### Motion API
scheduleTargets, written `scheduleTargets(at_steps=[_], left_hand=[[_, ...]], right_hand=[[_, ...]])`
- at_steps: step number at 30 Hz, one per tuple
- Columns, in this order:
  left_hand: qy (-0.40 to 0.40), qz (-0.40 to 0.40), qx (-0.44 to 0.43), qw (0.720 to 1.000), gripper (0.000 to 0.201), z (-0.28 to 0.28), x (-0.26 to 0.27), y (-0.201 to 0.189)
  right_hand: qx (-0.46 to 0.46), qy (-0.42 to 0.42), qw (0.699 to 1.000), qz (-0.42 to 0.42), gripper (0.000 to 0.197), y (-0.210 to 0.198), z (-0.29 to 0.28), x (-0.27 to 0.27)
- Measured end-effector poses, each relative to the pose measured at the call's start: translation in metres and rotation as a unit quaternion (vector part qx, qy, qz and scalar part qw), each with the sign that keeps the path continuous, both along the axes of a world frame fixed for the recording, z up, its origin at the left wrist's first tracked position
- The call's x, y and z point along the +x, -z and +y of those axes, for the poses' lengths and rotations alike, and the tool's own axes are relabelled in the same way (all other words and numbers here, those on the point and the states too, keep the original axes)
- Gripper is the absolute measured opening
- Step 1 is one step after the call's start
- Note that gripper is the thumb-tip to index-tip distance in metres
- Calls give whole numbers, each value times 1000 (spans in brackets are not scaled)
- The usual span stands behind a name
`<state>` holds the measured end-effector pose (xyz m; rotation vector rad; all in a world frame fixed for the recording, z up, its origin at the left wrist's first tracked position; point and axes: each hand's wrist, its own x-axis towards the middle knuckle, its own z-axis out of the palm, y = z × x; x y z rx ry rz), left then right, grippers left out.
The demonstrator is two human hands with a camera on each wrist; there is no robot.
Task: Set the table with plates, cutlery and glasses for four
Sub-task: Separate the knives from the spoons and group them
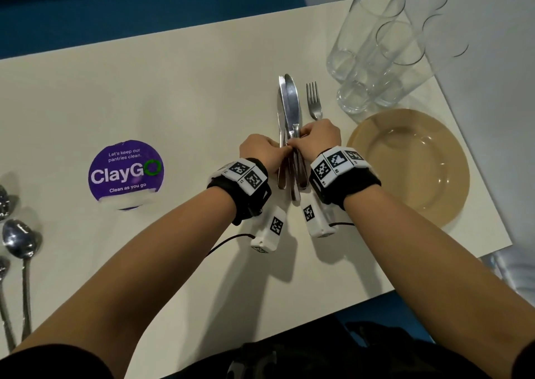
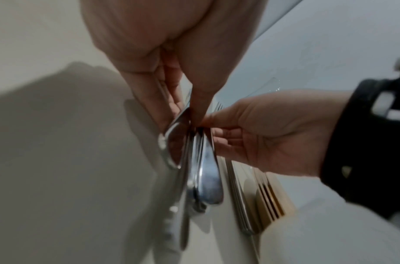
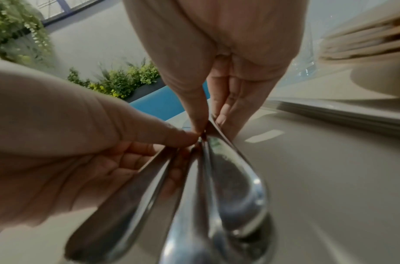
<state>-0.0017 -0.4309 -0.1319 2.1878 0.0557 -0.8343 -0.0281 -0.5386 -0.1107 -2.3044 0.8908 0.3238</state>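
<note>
Left hand (image 1: pixel 260 151): pinching the handles of the knives (image 1: pixel 289 109) from the left, thumb and fingers closing on the metal.
Right hand (image 1: pixel 317 136): pinching the same bundle from the right, thumb tip meeting the left thumb.
Knives: lying bunched at table (image 1: pixel 173 94) centre, blades pointing away from the person, handles fanning out toward the wrists.
Fork (image 1: pixel 314 100): lying just right of the blades, its handle passing under the right hand.
Plate (image 1: pixel 445 193): tan, sitting at the right edge; wrist views are showing stacked rims beneath it.
Glasses (image 1: pixel 376 54): clustering beyond the plate.
Spoons (image 1: pixel 20 239): lying at far left.
Sticker (image 1: pixel 126 173): purple, left of the hands.
</note>
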Motion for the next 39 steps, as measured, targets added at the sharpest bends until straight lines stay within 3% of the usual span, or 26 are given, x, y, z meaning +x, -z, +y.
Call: scheduleTargets(at_steps=[8, 12, 20, 25, 39], left_hand=[[-26, -24, -5, 999, 41, 4, -6, 0], [8, -18, 18, 1000, 47, 14, -9, -3], [19, -50, 11, 999, 34, 16, -23, -3], [-3, -77, 8, 997, 52, 13, -29, 4], [-29, -67, -10, 997, 50, -8, -17, 10]], right_hand=[[-27, -2, 1000, -1, 22, 2, -4, -9], [-32, -3, 999, -3, 30, 4, -4, -20], [-58, -16, 998, -28, 37, 4, 0, -27], [-70, -35, 996, -31, 43, 6, 0, -31], [-133, -81, 988, -20, 23, 11, -4, -19]])
